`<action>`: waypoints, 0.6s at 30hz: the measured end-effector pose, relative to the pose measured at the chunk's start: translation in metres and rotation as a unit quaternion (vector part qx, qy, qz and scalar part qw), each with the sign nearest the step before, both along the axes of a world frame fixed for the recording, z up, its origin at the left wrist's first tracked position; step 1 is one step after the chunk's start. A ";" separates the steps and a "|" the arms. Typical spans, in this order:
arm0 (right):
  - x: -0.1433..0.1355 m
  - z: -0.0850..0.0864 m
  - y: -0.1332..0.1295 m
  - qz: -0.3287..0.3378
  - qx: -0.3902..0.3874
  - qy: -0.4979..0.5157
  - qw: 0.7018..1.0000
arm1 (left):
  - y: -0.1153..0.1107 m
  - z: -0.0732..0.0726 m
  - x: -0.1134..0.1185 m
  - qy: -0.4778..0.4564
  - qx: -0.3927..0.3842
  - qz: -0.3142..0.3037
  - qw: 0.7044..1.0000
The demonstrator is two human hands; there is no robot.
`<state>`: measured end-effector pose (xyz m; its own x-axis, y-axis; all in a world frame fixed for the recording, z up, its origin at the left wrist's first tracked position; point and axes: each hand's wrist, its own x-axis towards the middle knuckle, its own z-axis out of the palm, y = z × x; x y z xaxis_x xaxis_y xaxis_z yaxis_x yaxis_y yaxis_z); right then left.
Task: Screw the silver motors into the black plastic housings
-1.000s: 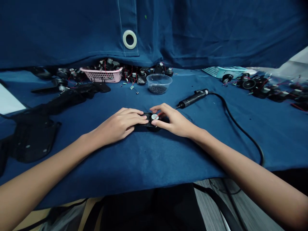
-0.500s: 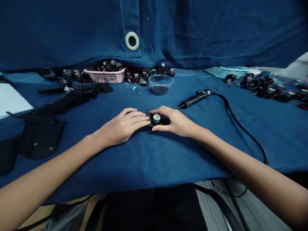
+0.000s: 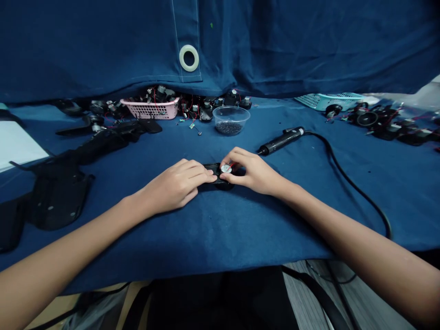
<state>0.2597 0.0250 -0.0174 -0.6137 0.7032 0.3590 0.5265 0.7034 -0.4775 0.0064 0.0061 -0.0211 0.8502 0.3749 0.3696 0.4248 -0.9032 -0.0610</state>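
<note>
A small round silver motor [image 3: 226, 169] with a red wire sits at the right part of a black plastic housing [image 3: 212, 167] on the blue cloth. The thumb and fingers of my right hand [image 3: 252, 172] are closed around the motor's sides. My left hand [image 3: 182, 183] grips the left part of the housing, its fingertips pressing on top. Both hands cover parts of the housing. Just beyond my right hand lies a black electric screwdriver [image 3: 281, 140], its tip towards that hand. A clear plastic bowl [image 3: 232, 113] of small dark screws stands behind the housing.
A pink basket [image 3: 151, 110] of motor parts stands at the back left, a turquoise basket [image 3: 328, 101] at the back right. Black assemblies with red wires [image 3: 381, 121] lie on the right. Black plastic shells [image 3: 62, 197] and white paper [image 3: 19, 144] lie left. The screwdriver's cable [image 3: 354, 185] curves along the right.
My right thumb and fingers have closed in onto the motor. My left hand has shifted slightly left, and more of the black housing shows.
</note>
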 end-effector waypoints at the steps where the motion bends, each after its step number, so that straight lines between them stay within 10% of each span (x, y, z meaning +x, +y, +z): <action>1: 0.000 0.000 0.000 0.003 0.002 0.001 1.000 | 0.000 0.001 0.000 0.002 -0.004 0.003 1.000; 18: 0.007 -0.007 0.001 0.022 -0.068 0.017 0.997 | 0.001 0.008 0.004 0.027 0.026 -0.003 0.999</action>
<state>0.2667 0.0265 -0.0249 -0.6348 0.7188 0.2835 0.4783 0.6537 -0.5864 0.0105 0.0069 -0.0135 0.8712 0.3513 0.3429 0.4145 -0.9006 -0.1305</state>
